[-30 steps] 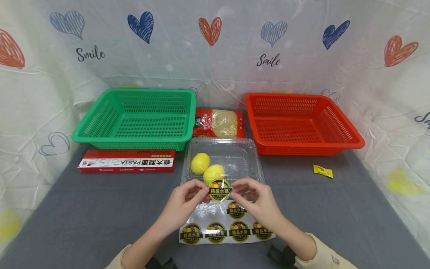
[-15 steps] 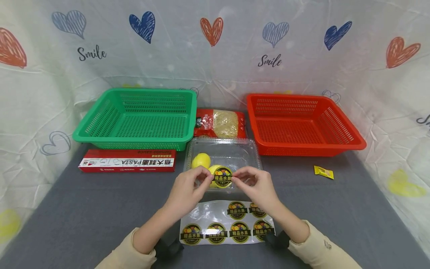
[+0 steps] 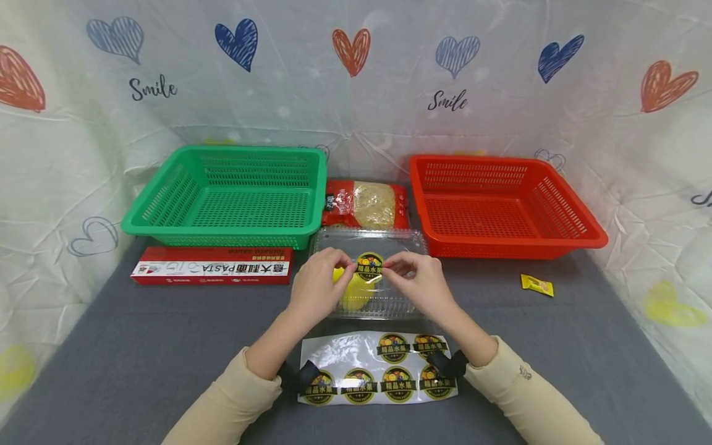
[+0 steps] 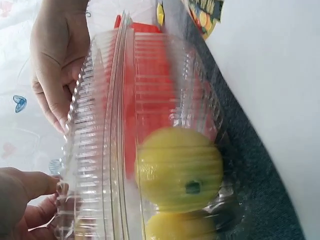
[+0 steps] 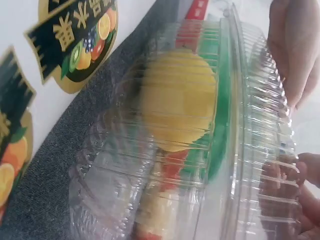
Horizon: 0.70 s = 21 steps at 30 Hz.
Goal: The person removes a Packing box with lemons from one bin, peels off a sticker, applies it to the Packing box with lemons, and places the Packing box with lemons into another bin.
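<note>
Two hands, our left hand [image 3: 317, 285] and right hand [image 3: 418, 281], pinch one round black fruit sticker [image 3: 369, 266], now carried from the white sticker sheet [image 3: 334, 352] up over the closed clear plastic clamshell box [image 3: 414, 241] of yellow lemons [image 4: 179, 167], ready for pressing down.

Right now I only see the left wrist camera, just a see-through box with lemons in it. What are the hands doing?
Observer: Both hold one round fruit sticker over the lid of the clear box; the left hand pinches its left edge.
Operator: And the other hand?
Observer: The right hand pinches the sticker's right edge.
Operator: Are there more stickers?
Observer: Yes, a sticker sheet with six more lies on the table in front of the box.
Operator: What's beside the box?
Observer: A green basket behind it to the left, a red basket to the right.
</note>
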Each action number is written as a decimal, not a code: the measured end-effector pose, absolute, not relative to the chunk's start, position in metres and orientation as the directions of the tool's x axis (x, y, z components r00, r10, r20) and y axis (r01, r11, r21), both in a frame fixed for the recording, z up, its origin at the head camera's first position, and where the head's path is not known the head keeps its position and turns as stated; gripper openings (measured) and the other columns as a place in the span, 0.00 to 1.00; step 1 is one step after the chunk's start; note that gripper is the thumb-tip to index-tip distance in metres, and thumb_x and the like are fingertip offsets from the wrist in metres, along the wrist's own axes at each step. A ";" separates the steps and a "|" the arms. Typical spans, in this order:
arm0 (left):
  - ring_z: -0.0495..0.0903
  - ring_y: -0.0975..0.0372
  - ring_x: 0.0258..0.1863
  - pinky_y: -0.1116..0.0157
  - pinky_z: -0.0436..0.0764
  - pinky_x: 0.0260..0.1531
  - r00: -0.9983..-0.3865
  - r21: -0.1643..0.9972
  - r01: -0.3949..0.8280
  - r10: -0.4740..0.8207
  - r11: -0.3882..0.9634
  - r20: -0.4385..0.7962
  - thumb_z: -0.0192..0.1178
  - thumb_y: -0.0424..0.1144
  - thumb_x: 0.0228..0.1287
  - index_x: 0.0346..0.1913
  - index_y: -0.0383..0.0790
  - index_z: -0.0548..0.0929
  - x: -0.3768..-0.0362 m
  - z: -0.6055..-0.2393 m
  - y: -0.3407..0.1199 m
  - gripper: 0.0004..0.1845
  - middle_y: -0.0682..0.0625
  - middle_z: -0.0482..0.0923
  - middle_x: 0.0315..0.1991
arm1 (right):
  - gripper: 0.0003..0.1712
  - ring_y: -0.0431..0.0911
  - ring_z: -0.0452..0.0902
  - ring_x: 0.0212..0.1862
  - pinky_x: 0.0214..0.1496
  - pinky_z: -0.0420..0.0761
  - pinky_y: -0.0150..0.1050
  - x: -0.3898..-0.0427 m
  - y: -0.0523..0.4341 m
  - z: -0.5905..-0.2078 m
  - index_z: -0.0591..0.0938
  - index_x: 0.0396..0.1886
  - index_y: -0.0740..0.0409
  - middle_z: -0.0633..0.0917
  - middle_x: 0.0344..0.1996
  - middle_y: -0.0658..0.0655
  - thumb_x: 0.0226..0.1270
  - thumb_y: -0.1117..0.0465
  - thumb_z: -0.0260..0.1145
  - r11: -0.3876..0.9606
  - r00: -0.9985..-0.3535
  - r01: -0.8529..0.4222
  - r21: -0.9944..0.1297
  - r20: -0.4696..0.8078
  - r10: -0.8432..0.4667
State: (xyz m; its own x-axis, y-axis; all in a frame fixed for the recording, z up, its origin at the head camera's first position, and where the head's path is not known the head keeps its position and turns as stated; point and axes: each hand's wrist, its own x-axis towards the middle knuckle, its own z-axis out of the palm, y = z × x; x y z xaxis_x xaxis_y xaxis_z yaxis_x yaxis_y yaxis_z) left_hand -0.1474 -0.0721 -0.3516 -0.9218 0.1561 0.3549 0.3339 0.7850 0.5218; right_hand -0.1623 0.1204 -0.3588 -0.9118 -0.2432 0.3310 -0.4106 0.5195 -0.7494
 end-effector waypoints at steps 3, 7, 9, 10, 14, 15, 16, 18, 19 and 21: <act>0.76 0.61 0.28 0.66 0.73 0.20 -0.930 0.475 0.312 0.163 0.822 0.329 0.62 0.44 0.58 0.30 0.44 0.82 -0.154 -0.350 -0.071 0.07 0.53 0.78 0.29 | 0.03 0.40 0.78 0.21 0.22 0.79 0.34 -0.167 0.117 -0.360 0.84 0.30 0.59 0.84 0.24 0.54 0.55 0.65 0.68 0.518 -0.929 -0.370 -0.771 0.295 -0.223; 0.77 0.60 0.27 0.68 0.71 0.17 -0.943 0.418 0.283 0.171 0.863 0.284 0.62 0.45 0.58 0.30 0.44 0.83 -0.161 -0.348 -0.070 0.08 0.53 0.78 0.28 | 0.04 0.41 0.77 0.16 0.17 0.77 0.34 -0.172 0.114 -0.359 0.83 0.31 0.61 0.84 0.24 0.57 0.55 0.66 0.68 0.520 -0.954 -0.297 -0.801 0.226 -0.196; 0.77 0.60 0.26 0.68 0.71 0.16 -0.949 0.386 0.268 0.174 0.883 0.262 0.61 0.46 0.59 0.31 0.45 0.83 -0.165 -0.348 -0.069 0.08 0.53 0.78 0.28 | 0.04 0.41 0.76 0.14 0.15 0.76 0.35 -0.175 0.112 -0.360 0.83 0.31 0.61 0.84 0.24 0.58 0.56 0.66 0.67 0.527 -0.960 -0.278 -0.803 0.208 -0.189; 0.76 0.61 0.25 0.68 0.71 0.16 -0.952 0.371 0.261 0.174 0.891 0.253 0.61 0.46 0.59 0.31 0.45 0.83 -0.167 -0.348 -0.068 0.08 0.53 0.78 0.28 | 0.04 0.40 0.76 0.13 0.15 0.76 0.35 -0.176 0.112 -0.360 0.83 0.32 0.61 0.84 0.24 0.57 0.56 0.66 0.67 0.535 -0.960 -0.276 -0.798 0.205 -0.190; 0.75 0.61 0.23 0.68 0.70 0.15 -0.959 0.326 0.238 0.169 0.915 0.226 0.61 0.47 0.59 0.30 0.46 0.83 -0.174 -0.351 -0.066 0.08 0.54 0.78 0.28 | 0.04 0.41 0.75 0.13 0.15 0.76 0.35 -0.179 0.112 -0.363 0.83 0.32 0.62 0.83 0.24 0.57 0.57 0.66 0.66 0.543 -0.962 -0.272 -0.795 0.203 -0.184; 0.75 0.62 0.23 0.68 0.70 0.15 -0.960 0.320 0.235 0.168 0.918 0.224 0.61 0.47 0.59 0.30 0.46 0.83 -0.175 -0.351 -0.065 0.08 0.54 0.78 0.28 | 0.04 0.41 0.75 0.13 0.15 0.76 0.35 -0.179 0.112 -0.363 0.83 0.32 0.62 0.83 0.24 0.57 0.57 0.67 0.66 0.543 -0.963 -0.268 -0.795 0.200 -0.181; 0.75 0.62 0.23 0.68 0.70 0.15 -0.961 0.315 0.231 0.166 0.920 0.221 0.60 0.46 0.59 0.30 0.46 0.83 -0.176 -0.351 -0.064 0.08 0.54 0.77 0.27 | 0.04 0.41 0.75 0.13 0.15 0.76 0.35 -0.180 0.112 -0.363 0.83 0.32 0.62 0.83 0.24 0.57 0.57 0.67 0.66 0.545 -0.964 -0.264 -0.796 0.197 -0.179; 0.75 0.62 0.22 0.67 0.70 0.15 -0.962 0.302 0.226 0.163 0.926 0.218 0.60 0.46 0.59 0.29 0.47 0.83 -0.177 -0.352 -0.064 0.08 0.55 0.76 0.25 | 0.04 0.40 0.75 0.13 0.16 0.76 0.34 -0.180 0.111 -0.364 0.84 0.32 0.62 0.83 0.24 0.57 0.57 0.67 0.66 0.546 -0.966 -0.258 -0.797 0.192 -0.176; 0.74 0.61 0.22 0.67 0.70 0.15 -0.963 0.296 0.223 0.162 0.929 0.216 0.60 0.46 0.59 0.29 0.47 0.83 -0.177 -0.352 -0.063 0.08 0.55 0.75 0.24 | 0.04 0.40 0.75 0.12 0.16 0.76 0.34 -0.180 0.111 -0.364 0.84 0.32 0.62 0.83 0.24 0.57 0.56 0.67 0.66 0.549 -0.965 -0.258 -0.795 0.192 -0.176; 0.74 0.62 0.21 0.67 0.69 0.14 -0.963 0.286 0.220 0.160 0.933 0.217 0.60 0.46 0.59 0.28 0.47 0.83 -0.178 -0.353 -0.063 0.08 0.56 0.74 0.22 | 0.04 0.40 0.74 0.12 0.15 0.76 0.34 -0.180 0.110 -0.365 0.84 0.32 0.62 0.83 0.23 0.56 0.56 0.68 0.66 0.556 -0.963 -0.268 -0.787 0.201 -0.180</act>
State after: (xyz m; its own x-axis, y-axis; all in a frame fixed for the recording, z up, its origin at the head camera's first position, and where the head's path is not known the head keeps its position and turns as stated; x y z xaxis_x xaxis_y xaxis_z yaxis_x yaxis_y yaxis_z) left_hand -0.1778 -0.0630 -0.3528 -0.9629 0.1601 0.2171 0.2195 0.9328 0.2858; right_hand -0.1804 0.1103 -0.3648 -0.9631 -0.1796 0.2006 -0.2676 0.5561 -0.7869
